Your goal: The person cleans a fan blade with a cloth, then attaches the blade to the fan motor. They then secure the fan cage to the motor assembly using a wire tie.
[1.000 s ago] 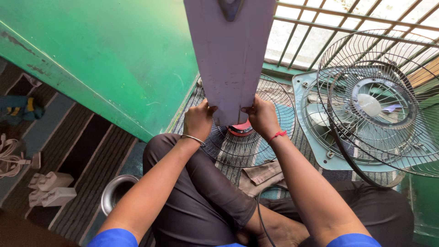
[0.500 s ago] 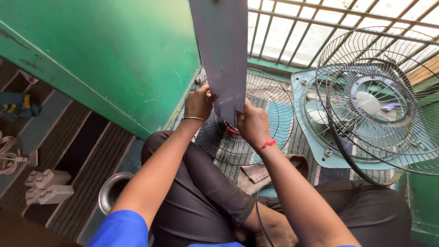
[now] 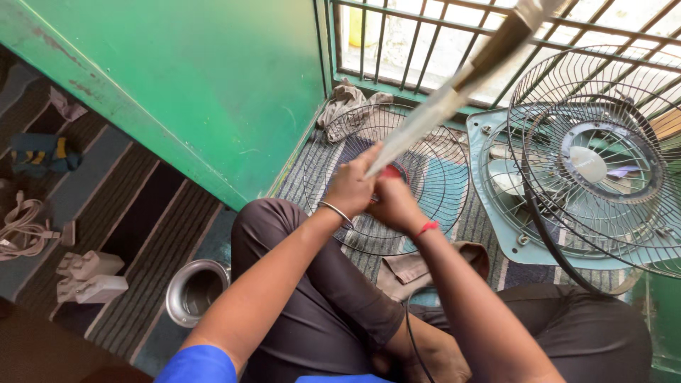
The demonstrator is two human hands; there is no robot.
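Note:
My left hand (image 3: 350,188) and my right hand (image 3: 394,203) both grip the lower end of a long grey fan blade (image 3: 454,92), now seen nearly edge-on and slanting up to the right. Under the hands lies a round wire fan guard (image 3: 433,206) flat on the striped mat, with a red hub partly visible at its middle. A metal bangle is on my left wrist and a red thread on my right. My knees, in dark trousers, frame the lower view.
A fan housing with a wire grille (image 3: 589,177) stands at the right. Green wall (image 3: 177,85) on the left, window bars (image 3: 425,42) behind. A steel bowl (image 3: 193,289), white plug adapters (image 3: 89,276), a coiled cable (image 3: 25,227) and cloths (image 3: 415,269) lie on the floor.
The blade has turned from face-on to nearly edge-on and tilted to the right. Both hands have moved lower and closer together on its end.

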